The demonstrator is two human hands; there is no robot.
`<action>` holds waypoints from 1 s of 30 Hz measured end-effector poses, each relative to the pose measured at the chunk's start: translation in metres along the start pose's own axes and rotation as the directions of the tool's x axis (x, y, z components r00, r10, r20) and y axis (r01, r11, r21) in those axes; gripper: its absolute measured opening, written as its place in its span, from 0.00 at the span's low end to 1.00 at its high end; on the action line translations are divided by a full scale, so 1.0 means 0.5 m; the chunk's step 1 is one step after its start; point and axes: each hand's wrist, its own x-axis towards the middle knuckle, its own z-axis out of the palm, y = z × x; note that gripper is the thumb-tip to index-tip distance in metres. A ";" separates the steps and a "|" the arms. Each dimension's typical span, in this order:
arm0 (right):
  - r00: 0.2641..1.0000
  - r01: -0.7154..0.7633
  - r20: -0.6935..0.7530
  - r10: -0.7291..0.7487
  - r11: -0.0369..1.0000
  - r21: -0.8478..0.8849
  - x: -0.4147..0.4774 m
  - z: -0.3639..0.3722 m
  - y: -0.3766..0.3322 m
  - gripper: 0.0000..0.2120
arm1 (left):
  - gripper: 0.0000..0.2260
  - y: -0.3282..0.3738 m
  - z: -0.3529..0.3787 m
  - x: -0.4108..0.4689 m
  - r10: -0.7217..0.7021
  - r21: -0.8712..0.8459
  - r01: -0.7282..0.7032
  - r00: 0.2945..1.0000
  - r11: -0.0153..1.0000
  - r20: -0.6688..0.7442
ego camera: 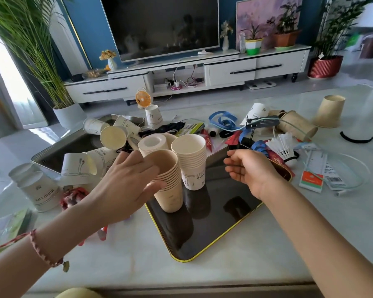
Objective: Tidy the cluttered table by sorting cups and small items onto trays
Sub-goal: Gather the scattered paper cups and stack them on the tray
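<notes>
The tilted stack of beige paper cups (170, 183), clasped in the left hand (121, 186) grip, is best stood upright on the dark yellow-rimmed tray (220, 229); whether the half-curled right hand (250, 168) holds anything cannot be told.

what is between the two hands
Head view: two cup stacks on the tray: the tan stack, held by the left hand, and the white stack, apart from the right hand.

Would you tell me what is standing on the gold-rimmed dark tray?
Two stacks of paper cups stand on the dark tray: a beige stack held by the left hand, and a white stack. Its far corner is hidden behind them.
</notes>
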 end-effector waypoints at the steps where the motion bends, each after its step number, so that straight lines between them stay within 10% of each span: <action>1: 1.000 0.013 0.004 -0.013 1.000 -0.020 0.001 0.004 0.000 0.09 | 0.23 -0.001 0.001 0.000 0.012 0.019 -0.012 1.000 1.000 -0.002; 12: 0.957 0.168 0.279 -0.079 0.936 -0.309 0.003 0.058 0.048 0.30 | 0.26 -0.033 0.002 -0.007 -0.033 0.043 0.030 0.997 0.999 0.066; 20: 0.987 0.159 0.046 -0.152 0.963 -0.216 0.020 0.012 0.017 0.12 | 0.20 -0.010 -0.070 0.088 -0.140 -0.083 0.140 0.990 0.987 0.008; 30: 0.956 0.172 -0.252 -0.153 0.983 0.058 0.044 -0.130 -0.049 0.08 | 0.13 0.129 -0.013 0.455 -0.084 -0.345 0.206 0.938 0.916 0.337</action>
